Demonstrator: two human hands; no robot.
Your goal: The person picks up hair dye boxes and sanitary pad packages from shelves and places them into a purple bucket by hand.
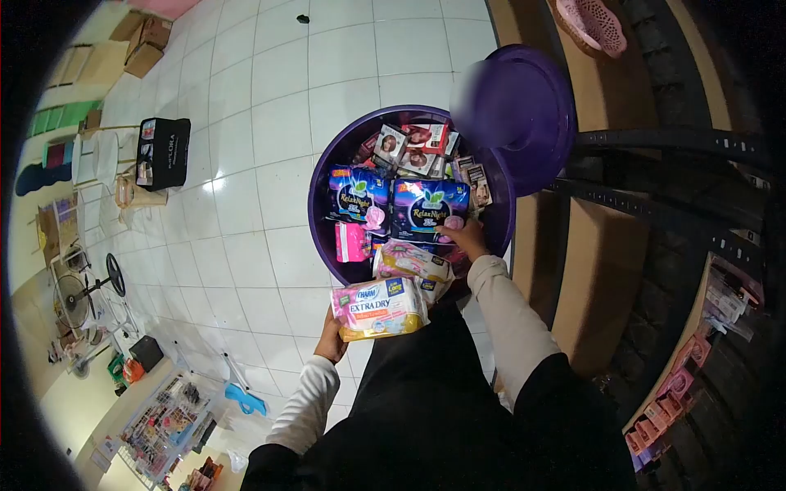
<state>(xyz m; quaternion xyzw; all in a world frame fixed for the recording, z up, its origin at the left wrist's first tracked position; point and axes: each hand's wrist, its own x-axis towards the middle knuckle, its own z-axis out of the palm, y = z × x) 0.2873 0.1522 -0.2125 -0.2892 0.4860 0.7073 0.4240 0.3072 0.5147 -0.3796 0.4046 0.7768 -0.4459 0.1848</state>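
Note:
My left hand [330,340] grips the left edge of a white, pink and yellow Charm Extra Dry sanitary pad pack [378,309], held at the near rim of a round purple tub [321,237]. A second Charm pack [413,266] lies partly beneath it. In the tub, my right hand [468,239] holds the lower right corner of a dark blue Relax Night sanitary pad pack [429,206]. Beside that is another Relax Night pack [358,196], with a pink pack [352,243] below it. Hair dye boxes [419,147] fill the far side.
A round purple lid [536,114] leans by the tub's right side, partly blurred. Metal shelving [655,141] with cardboard boxes [602,286] stands on the right. White tiles [237,237] cover the floor. At left are a black bag [164,154] and a fan [72,301].

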